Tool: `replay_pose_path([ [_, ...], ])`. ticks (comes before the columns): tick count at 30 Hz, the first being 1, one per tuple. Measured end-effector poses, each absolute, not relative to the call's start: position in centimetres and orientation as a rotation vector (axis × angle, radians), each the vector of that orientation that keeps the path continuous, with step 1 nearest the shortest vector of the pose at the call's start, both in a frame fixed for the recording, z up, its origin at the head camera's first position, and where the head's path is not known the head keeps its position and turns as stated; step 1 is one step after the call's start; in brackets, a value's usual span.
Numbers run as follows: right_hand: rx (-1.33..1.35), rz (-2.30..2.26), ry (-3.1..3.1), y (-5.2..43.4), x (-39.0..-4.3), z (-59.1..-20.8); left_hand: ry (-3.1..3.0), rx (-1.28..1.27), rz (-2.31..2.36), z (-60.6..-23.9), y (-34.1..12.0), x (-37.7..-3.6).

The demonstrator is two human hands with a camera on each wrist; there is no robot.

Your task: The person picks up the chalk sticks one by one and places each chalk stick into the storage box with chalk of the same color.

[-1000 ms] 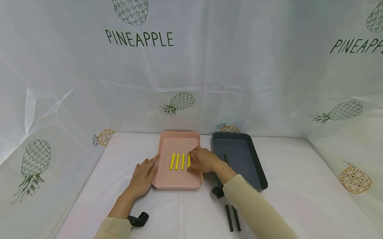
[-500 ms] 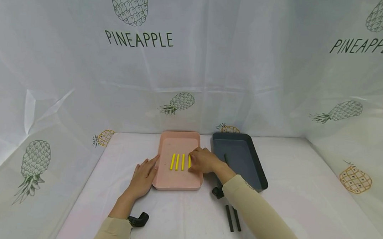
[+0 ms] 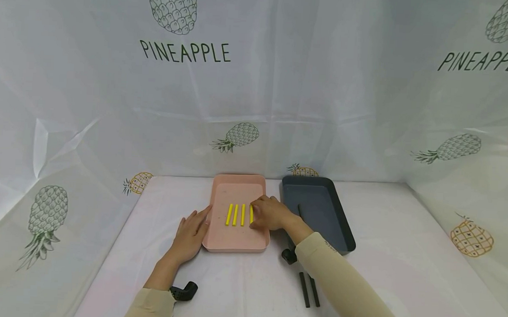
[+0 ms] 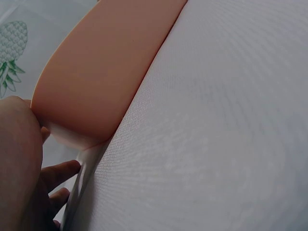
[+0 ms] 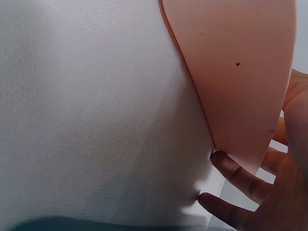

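Note:
A pink tray lies on the white cloth, with several yellow sticks set side by side in it. The rightmost yellow stick is pinched by my right hand, which reaches over the tray's right rim and partly covers it. In the right wrist view, some fingers of that hand spread outside the tray wall, while the fingertips inside are hidden. My left hand rests flat beside the tray's left edge with its fingers loosely extended, touching the wall.
A dark grey tray stands to the right, holding a dark thin stick; my right forearm crosses over its near corner. Two black sticks lie on the cloth near that sleeve. Behind hangs a white pineapple-print sheet.
The rightmost yellow stick has shifted very slightly to the right with my right hand over it. Otherwise both hands and the trays stay in place.

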State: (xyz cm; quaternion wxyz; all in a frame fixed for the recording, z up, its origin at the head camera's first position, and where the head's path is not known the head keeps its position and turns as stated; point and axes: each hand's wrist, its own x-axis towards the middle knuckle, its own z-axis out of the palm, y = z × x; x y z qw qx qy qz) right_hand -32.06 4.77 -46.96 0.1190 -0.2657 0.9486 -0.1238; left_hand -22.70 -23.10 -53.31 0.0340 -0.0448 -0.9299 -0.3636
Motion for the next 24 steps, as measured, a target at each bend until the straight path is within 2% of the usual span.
replay_pose_path([
  [24,-0.762,-0.389,2.772,5.01,-31.81,-47.0,-2.85,-0.145,-1.126,-53.42,-23.07,-22.77],
])
